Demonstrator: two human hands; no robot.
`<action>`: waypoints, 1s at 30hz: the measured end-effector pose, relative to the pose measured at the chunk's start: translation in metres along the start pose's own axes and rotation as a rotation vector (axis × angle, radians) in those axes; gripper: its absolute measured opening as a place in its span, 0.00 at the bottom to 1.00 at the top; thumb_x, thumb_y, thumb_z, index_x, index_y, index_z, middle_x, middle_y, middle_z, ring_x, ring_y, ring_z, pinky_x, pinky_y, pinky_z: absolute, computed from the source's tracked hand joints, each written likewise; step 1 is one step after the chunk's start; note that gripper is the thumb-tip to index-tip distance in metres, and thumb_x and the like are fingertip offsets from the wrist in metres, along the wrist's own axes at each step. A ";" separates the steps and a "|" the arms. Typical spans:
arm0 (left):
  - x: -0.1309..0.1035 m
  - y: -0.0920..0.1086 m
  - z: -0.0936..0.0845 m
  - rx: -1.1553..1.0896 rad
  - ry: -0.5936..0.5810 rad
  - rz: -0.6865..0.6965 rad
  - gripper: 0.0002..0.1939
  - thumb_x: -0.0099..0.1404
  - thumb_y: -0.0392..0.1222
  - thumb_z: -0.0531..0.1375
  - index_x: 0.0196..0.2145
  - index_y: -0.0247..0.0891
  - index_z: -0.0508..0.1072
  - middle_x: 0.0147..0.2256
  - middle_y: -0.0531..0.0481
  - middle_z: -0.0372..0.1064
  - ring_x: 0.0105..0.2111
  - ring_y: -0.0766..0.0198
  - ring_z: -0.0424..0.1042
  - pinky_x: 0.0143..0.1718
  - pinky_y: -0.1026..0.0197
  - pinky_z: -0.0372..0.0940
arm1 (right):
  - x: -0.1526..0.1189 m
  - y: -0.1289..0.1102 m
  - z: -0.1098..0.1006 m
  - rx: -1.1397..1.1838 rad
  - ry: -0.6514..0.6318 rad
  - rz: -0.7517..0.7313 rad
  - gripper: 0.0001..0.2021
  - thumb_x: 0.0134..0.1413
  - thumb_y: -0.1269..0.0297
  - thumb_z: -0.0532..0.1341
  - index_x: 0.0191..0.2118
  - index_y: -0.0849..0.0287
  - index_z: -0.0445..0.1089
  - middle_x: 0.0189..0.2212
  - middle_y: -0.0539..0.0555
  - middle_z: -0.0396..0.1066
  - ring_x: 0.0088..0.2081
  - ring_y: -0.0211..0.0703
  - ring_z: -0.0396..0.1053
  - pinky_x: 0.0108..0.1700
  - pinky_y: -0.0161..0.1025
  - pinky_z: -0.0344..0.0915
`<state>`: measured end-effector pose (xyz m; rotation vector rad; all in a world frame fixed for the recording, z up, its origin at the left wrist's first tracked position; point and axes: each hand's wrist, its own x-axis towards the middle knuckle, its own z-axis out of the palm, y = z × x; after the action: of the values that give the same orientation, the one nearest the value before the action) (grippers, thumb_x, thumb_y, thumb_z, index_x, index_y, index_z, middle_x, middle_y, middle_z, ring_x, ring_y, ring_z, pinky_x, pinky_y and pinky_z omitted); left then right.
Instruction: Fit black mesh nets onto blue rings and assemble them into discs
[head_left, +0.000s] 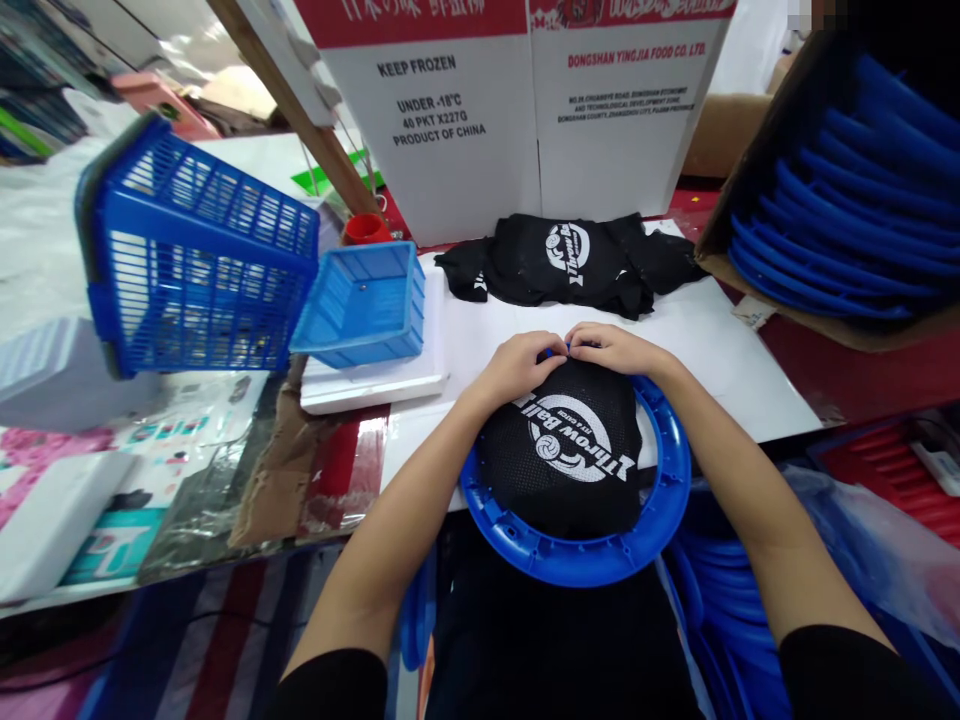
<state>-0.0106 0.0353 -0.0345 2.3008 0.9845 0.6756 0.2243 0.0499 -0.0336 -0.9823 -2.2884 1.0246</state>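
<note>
A blue plastic ring (581, 562) rests over my lap and the table's near edge. Across its opening lies a black mesh fabric piece (517, 480) printed "Throw Ball" in white. My left hand (531, 362) pinches the far rim of the ring and the fabric's edge. Close beside it, my right hand (611, 347) grips the same rim with bent fingers. Both sets of fingertips nearly meet, hiding most of the rim there. Further back, several more black mesh pieces (566, 265) lie in a pile on the white table surface (720, 370).
A light blue tray (367, 300) sits on a white foam slab (375, 390) at left, beside a tilted blue basket (202, 250) and a red cup (367, 229). White cartons (465, 180) stand behind. At right, a cardboard box (806, 335) holds stacked blue rings (825, 220); more blue rings (731, 590) lie below.
</note>
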 end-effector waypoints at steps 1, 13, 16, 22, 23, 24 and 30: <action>0.000 0.000 0.000 -0.019 0.008 -0.006 0.04 0.69 0.36 0.62 0.38 0.41 0.78 0.40 0.49 0.81 0.41 0.58 0.77 0.44 0.57 0.68 | 0.000 0.000 0.000 -0.005 0.003 -0.001 0.12 0.63 0.54 0.60 0.35 0.55 0.75 0.44 0.57 0.76 0.49 0.52 0.73 0.60 0.53 0.66; 0.007 0.001 0.002 -0.163 0.079 -0.159 0.05 0.60 0.33 0.62 0.35 0.40 0.77 0.33 0.52 0.80 0.35 0.61 0.77 0.42 0.58 0.69 | 0.004 0.000 0.005 -0.124 0.050 -0.008 0.09 0.63 0.62 0.60 0.34 0.56 0.75 0.38 0.55 0.76 0.44 0.50 0.72 0.52 0.47 0.67; 0.007 0.005 0.003 -0.162 0.101 -0.233 0.08 0.58 0.32 0.63 0.37 0.40 0.77 0.31 0.54 0.79 0.32 0.61 0.76 0.38 0.60 0.68 | 0.004 0.000 0.008 -0.141 0.068 -0.009 0.08 0.61 0.65 0.60 0.32 0.57 0.74 0.38 0.55 0.75 0.43 0.48 0.72 0.51 0.45 0.66; 0.002 0.004 -0.001 -0.176 0.087 -0.161 0.06 0.63 0.35 0.63 0.38 0.39 0.80 0.35 0.51 0.81 0.35 0.62 0.77 0.41 0.60 0.70 | 0.004 0.001 0.014 -0.140 0.161 0.049 0.06 0.54 0.70 0.61 0.28 0.58 0.73 0.35 0.53 0.74 0.39 0.45 0.71 0.46 0.41 0.65; 0.001 0.003 -0.002 -0.165 0.064 -0.138 0.05 0.65 0.35 0.63 0.37 0.39 0.80 0.36 0.50 0.81 0.36 0.61 0.77 0.42 0.59 0.70 | 0.004 0.002 0.014 -0.138 0.171 0.057 0.05 0.53 0.70 0.61 0.28 0.58 0.73 0.35 0.54 0.74 0.39 0.45 0.71 0.46 0.41 0.65; 0.000 0.002 -0.003 -0.149 0.039 -0.121 0.05 0.66 0.35 0.63 0.35 0.39 0.80 0.37 0.50 0.81 0.37 0.61 0.77 0.43 0.59 0.70 | 0.005 0.002 0.015 -0.135 0.172 0.064 0.05 0.53 0.70 0.61 0.28 0.58 0.73 0.35 0.54 0.75 0.40 0.45 0.71 0.46 0.41 0.65; -0.004 0.003 -0.005 0.045 -0.061 0.002 0.08 0.71 0.38 0.61 0.41 0.40 0.81 0.41 0.47 0.81 0.42 0.57 0.78 0.47 0.54 0.70 | 0.004 0.002 0.013 -0.073 0.153 0.070 0.06 0.56 0.64 0.64 0.30 0.58 0.76 0.37 0.54 0.75 0.42 0.47 0.73 0.49 0.43 0.65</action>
<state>-0.0149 0.0318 -0.0301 2.3475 0.9783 0.5860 0.2142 0.0485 -0.0432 -1.1367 -2.1932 0.8667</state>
